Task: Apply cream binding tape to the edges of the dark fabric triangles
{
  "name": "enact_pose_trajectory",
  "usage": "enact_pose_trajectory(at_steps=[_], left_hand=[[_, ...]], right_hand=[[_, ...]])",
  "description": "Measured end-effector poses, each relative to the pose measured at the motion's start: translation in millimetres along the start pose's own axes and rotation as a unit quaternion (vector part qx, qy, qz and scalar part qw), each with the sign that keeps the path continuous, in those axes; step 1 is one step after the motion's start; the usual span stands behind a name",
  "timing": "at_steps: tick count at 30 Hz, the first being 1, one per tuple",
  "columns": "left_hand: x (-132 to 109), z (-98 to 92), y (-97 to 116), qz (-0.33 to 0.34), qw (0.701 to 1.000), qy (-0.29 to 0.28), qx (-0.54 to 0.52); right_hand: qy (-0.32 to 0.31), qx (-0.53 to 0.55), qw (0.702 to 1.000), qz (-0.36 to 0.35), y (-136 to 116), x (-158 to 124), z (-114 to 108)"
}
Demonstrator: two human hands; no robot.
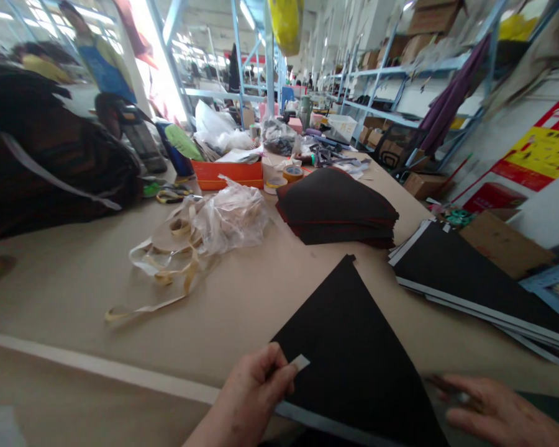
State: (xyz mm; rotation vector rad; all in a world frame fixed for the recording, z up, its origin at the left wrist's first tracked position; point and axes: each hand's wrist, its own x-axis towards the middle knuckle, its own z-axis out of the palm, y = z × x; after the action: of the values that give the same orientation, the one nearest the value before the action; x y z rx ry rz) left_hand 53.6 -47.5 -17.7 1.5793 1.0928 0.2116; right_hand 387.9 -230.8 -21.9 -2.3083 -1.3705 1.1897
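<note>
A black triangular fabric piece [354,347] lies flat on the table in front of me, with a pale strip along its near edge. At its left edge, my left hand [256,388] is closed in a pinch on a small whitish strip [301,362], whose end sticks out over the black fabric. Just right of the piece, my right hand [498,406] is closed around a small dark tool with a metallic glint [461,395]. Motion blur hides the tool's exact kind. Further right lies a stack of black pieces with pale edges [475,279].
Beyond the fabric sits a stack of dark panels [338,205]. A roll of beige tape [172,236] and a clear plastic bag [233,217] lie left of it. An orange box [230,175] stands behind. A dark bundle [51,155] fills the left; a person in a blue apron [105,68] stands beyond.
</note>
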Motion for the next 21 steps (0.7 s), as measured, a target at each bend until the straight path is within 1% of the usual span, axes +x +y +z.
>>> enact_pose_trajectory(at_steps=[2, 5, 8, 10, 13, 16, 18, 21], left_hand=[[0, 3.7, 9, -0.001, 1.000, 0.006, -0.029], [-2, 6.8, 17, 0.003, 0.999, 0.009, -0.039], [-5, 7.3, 19, -0.004, 1.000, 0.014, -0.027], [-7, 6.7, 20, -0.003, 1.000, 0.016, -0.020], [-8, 5.5, 20, 0.007, 1.000, 0.018, -0.005], [-7, 4.3, 19, 0.005, 1.000, 0.021, 0.007], [-5, 3.0, 20, 0.010, 1.000, 0.010, 0.009], [-1, 0.7, 22, 0.048, 0.999, -0.023, 0.011]], right_hand=[[-0.005, 0.045, 0.998, -0.047, -29, 10, -3], [-0.018, 0.131, 0.987, -0.093, -82, 31, 6], [-0.084, 0.191, 0.971, -0.115, -129, 50, 24], [-0.131, 0.203, 0.962, -0.126, -153, 61, 35], [-0.185, 0.201, 0.951, -0.145, -173, 74, 45], [-0.216, 0.205, 0.941, -0.160, -180, 82, 49], [-0.219, 0.215, 0.935, -0.175, -182, 84, 50], [-0.209, 0.220, 0.932, -0.200, -183, 85, 52]])
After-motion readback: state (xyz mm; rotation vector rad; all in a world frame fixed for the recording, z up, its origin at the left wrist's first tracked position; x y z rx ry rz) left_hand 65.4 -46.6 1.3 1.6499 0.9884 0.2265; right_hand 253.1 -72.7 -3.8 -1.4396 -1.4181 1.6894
